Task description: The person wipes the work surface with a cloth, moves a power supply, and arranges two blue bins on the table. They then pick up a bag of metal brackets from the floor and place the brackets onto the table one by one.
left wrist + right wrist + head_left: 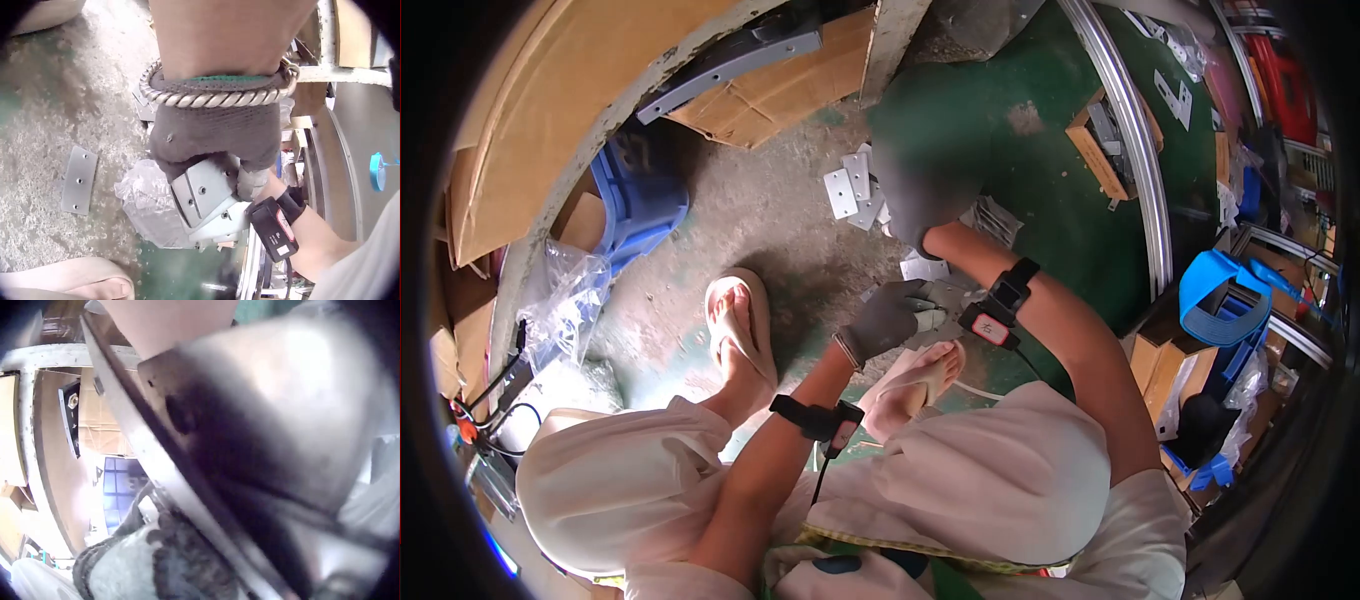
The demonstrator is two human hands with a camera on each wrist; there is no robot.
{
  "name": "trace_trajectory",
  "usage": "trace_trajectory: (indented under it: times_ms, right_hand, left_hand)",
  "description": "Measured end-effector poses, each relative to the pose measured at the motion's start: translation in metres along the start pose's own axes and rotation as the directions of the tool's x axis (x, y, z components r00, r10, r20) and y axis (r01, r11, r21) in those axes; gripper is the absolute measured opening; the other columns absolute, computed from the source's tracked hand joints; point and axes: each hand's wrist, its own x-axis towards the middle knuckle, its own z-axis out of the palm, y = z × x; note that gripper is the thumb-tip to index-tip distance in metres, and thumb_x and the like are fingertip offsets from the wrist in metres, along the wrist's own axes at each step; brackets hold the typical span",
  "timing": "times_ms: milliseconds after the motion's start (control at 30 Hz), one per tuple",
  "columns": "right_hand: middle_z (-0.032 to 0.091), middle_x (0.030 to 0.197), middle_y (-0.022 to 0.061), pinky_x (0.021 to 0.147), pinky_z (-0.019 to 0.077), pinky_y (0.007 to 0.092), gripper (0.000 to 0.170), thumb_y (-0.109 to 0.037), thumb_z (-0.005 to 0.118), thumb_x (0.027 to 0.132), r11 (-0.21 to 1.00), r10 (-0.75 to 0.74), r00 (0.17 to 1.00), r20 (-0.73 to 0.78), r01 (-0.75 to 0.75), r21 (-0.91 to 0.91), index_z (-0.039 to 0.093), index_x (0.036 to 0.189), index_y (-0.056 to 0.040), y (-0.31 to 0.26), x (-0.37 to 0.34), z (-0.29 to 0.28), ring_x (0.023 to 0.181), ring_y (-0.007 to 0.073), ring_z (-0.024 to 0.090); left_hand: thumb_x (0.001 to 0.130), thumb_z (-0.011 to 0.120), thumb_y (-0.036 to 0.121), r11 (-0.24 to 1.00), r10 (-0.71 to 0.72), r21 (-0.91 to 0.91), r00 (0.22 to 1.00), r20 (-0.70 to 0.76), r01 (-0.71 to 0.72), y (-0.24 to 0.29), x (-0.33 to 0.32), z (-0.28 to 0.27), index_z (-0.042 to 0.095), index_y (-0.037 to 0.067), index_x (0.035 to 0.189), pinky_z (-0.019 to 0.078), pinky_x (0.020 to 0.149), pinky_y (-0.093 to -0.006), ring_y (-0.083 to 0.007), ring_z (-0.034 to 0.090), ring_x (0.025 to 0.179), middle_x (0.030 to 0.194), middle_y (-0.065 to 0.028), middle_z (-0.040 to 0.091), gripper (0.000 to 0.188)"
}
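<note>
My left hand (pixel 890 318), in a grey glove, grips a small stack of metal plates (pixel 209 194) with drilled holes, its thumb and fingers curled at their edges. In the right wrist view the stack looms blurred and very close, with the left glove (pixel 137 562) beneath it. My right hand (pixel 920 210), also gloved, reaches forward to loose metal plates (pixel 840 193) lying overlapped on the floor; a blurred patch hides its fingers, so I cannot tell what it holds. Another plate with three holes (pixel 79 181) lies on the floor, near crumpled clear plastic (pixel 147 200).
A blue bin (pixel 635 200) stands at the left beside a cardboard-lined shelf. My sandalled feet (pixel 740 325) are close to the work. At the right are a metal rail (pixel 1135 150), a small box of metal parts (pixel 1100 145) and a blue strap roll (pixel 1220 300).
</note>
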Motion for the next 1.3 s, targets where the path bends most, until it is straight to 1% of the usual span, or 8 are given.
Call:
trace_trajectory:
  times_ms: [133, 300, 433, 633, 833, 967, 1067, 1300]
  right_hand:
    - [0.067, 0.087, 0.0162, 0.076, 0.0479, 0.039, 0.039, -0.025, 0.064, 0.073, 0.946, 0.1, 0.995, 0.004, -0.097, 0.309, 0.056, 0.103, -0.0024, 0.014, -0.003, 0.004, 0.085, 0.0294, 0.065]
    - [0.067, 0.088, 0.014, 0.073, 0.0486, 0.0337, 0.027, -0.025, 0.063, 0.077, 0.277, -0.037, 0.995, -0.096, 0.102, 0.955, 0.062, 0.093, -0.004, 0.061, -0.055, -0.02, 0.08, 0.0268, 0.064]
    - [0.063, 0.073, 0.0117, 0.068, 0.048, 0.0374, 0.02, -0.024, 0.062, 0.075, 0.888, -0.18, 0.983, -0.022, 0.172, 0.426, 0.064, 0.087, -0.0084, 0.049, -0.122, -0.015, 0.068, 0.0252, 0.061]
    - [0.061, 0.078, 0.0072, 0.087, 0.0387, 0.0396, 0.024, -0.026, 0.063, 0.075, 0.928, -0.209, 0.799, -0.564, 0.344, 0.144, 0.06, 0.095, -0.0134, 0.038, -0.084, -0.022, 0.081, 0.0267, 0.058]
    - [0.064, 0.08, 0.0083, 0.091, 0.0368, 0.0425, 0.029, -0.024, 0.061, 0.075, 0.907, -0.311, 0.938, -0.156, 0.244, -0.342, 0.058, 0.099, -0.0088, -0.002, -0.029, 0.018, 0.083, 0.0254, 0.061]
    - [0.065, 0.076, 0.0114, 0.079, 0.0473, 0.0388, 0.022, -0.02, 0.058, 0.076, 0.986, -0.153, 0.982, -0.114, 0.159, 0.052, 0.06, 0.094, -0.0072, 0.028, -0.04, -0.029, 0.078, 0.0296, 0.064]
    - [0.064, 0.094, 0.0186, 0.076, 0.0488, 0.0351, 0.036, -0.014, 0.059, 0.076, 0.663, 0.146, 0.956, -0.253, 0.095, 0.743, 0.058, 0.11, -0.0019, 0.069, -0.074, -0.02, 0.088, 0.0319, 0.063]
    - [0.063, 0.084, 0.0184, 0.07, 0.0477, 0.043, 0.033, -0.027, 0.065, 0.075, 0.829, -0.081, 0.985, -0.154, 0.152, 0.539, 0.058, 0.097, -0.0038, 0.053, -0.13, -0.037, 0.077, 0.034, 0.063]
  left_hand:
    - [0.079, 0.068, 0.01, 0.985, -0.027, -0.172, 0.999, -0.041, 0.019, -0.002, -0.014, -0.002, 0.061, 0.0, 0.103, 0.0479, 0.07, -0.0231, -0.0069, 0.057, 0.081, 0.09, -0.0024, 0.064, 0.028]
    - [0.079, 0.067, 0.01, 0.957, -0.112, -0.281, 0.985, -0.129, 0.072, -0.017, -0.028, -0.007, 0.061, 0.0, 0.103, 0.0473, 0.071, -0.0232, -0.0081, 0.057, 0.081, 0.089, -0.0031, 0.064, 0.027]
    - [0.079, 0.066, 0.01, 0.957, -0.04, -0.291, 0.99, -0.138, -0.002, -0.01, -0.026, 0.004, 0.061, 0.0, 0.103, 0.0469, 0.074, -0.0237, -0.0089, 0.057, 0.082, 0.091, -0.0029, 0.064, 0.027]
    - [0.081, 0.065, 0.008, 0.993, 0.039, -0.111, 0.995, -0.091, -0.049, -0.01, -0.012, 0.024, 0.061, 0.0, 0.104, 0.046, 0.08, -0.0248, -0.0086, 0.056, 0.087, 0.096, -0.0031, 0.063, 0.025]
    - [0.08, 0.066, 0.008, 0.996, 0.009, -0.084, 0.995, -0.098, -0.017, -0.01, -0.016, 0.014, 0.061, 0.0, 0.104, 0.0469, 0.079, -0.0254, -0.0094, 0.057, 0.087, 0.096, -0.0039, 0.064, 0.026]
    - [0.079, 0.067, 0.008, 0.993, -0.003, -0.121, 0.992, -0.128, -0.012, -0.014, -0.021, 0.017, 0.062, 0.0, 0.106, 0.0476, 0.077, -0.0259, -0.0102, 0.058, 0.086, 0.096, -0.0041, 0.064, 0.029]
    - [0.078, 0.068, 0.008, 0.985, -0.029, -0.17, 0.986, -0.165, 0.001, -0.016, -0.024, 0.015, 0.062, 0.0, 0.105, 0.0477, 0.077, -0.0259, -0.0105, 0.058, 0.087, 0.096, -0.0042, 0.064, 0.03]
    - [0.076, 0.067, 0.009, 0.977, 0.01, -0.204, 0.97, -0.244, -0.061, -0.02, -0.026, 0.019, 0.062, 0.0, 0.099, 0.0462, 0.075, -0.0267, -0.0116, 0.057, 0.082, 0.088, -0.0047, 0.064, 0.025]
